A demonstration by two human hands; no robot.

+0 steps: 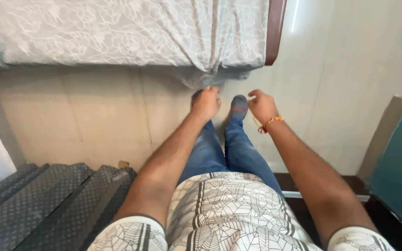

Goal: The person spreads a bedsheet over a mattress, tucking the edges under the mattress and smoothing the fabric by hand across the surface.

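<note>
I stand at the corner of the bed [275, 32] with both arms stretched down toward the sheet [117, 32], whose loose corner [201, 76] hangs in a bunch off the mattress edge, just above my feet. My left hand [206, 103] is curled into a loose fist right below that hanging fold, and it looks to be touching the cloth, though I cannot tell whether it really grips it. My right hand [262, 106] is half curled, thumb and forefinger near each other, holding nothing, just beside the fold. If I pull with one hand only, the sheet may drag crooked and wrinkle more. The slack could also slip under my socks [239, 108] on the smooth tile floor [94, 116] and make me slide.
</note>
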